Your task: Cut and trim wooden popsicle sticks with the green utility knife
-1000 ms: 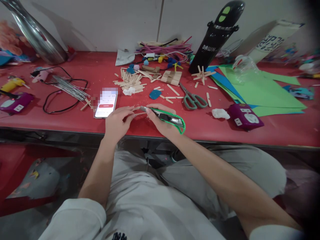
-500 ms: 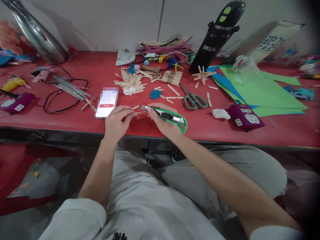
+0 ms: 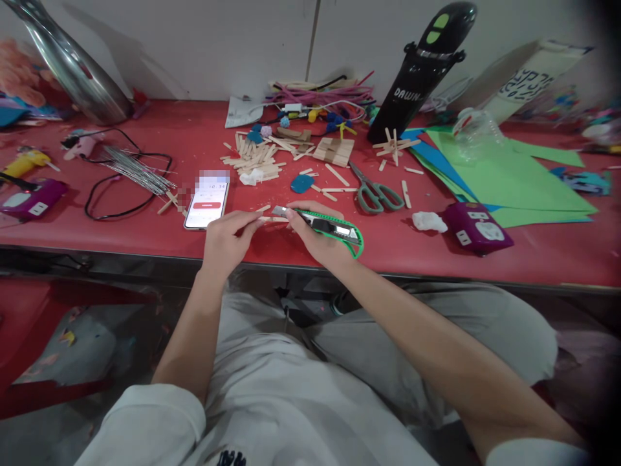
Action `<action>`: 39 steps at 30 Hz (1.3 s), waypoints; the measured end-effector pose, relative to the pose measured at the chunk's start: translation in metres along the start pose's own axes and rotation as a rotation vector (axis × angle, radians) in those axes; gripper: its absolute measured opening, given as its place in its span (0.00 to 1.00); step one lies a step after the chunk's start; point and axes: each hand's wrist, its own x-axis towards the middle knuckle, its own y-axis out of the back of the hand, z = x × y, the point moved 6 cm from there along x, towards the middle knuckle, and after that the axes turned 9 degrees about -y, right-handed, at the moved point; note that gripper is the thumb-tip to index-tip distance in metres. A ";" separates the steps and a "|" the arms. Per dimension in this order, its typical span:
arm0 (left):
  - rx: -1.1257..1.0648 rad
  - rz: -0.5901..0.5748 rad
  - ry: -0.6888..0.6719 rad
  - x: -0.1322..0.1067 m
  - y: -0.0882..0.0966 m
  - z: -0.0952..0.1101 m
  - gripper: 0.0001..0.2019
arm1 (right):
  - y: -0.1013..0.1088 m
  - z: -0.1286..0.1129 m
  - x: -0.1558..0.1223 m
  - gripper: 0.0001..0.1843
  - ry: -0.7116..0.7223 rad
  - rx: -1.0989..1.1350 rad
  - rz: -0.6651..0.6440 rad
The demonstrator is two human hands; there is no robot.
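Note:
My left hand (image 3: 229, 238) is closed, pinching the left end of a thin wooden craft stick (image 3: 274, 219) just above the table's front edge. Around a green utility knife (image 3: 334, 228) my right hand (image 3: 317, 243) is wrapped, with the blade end pointing left over the stick. The stick's right end reaches the fingers of my right hand, which partly hide it. Another small stick piece (image 3: 263, 209) lies just beyond my left fingertips. A phone (image 3: 207, 204) with a lit screen rests beside my left hand.
Dark-handled scissors (image 3: 373, 194) lie beyond my right hand. A heap of wooden sticks (image 3: 255, 155) is further back. Purple boxes (image 3: 478, 228) stand right and left. A black bottle (image 3: 412, 84) leans at the wall, near green paper sheets (image 3: 524, 171).
My left hand has tilted slightly, and the craft stick between my hands shows its broader side more. The utility knife stays in nearly the same place.

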 end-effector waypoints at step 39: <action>-0.010 0.034 -0.069 -0.001 -0.001 -0.001 0.09 | 0.000 -0.004 -0.003 0.09 0.055 -0.030 -0.074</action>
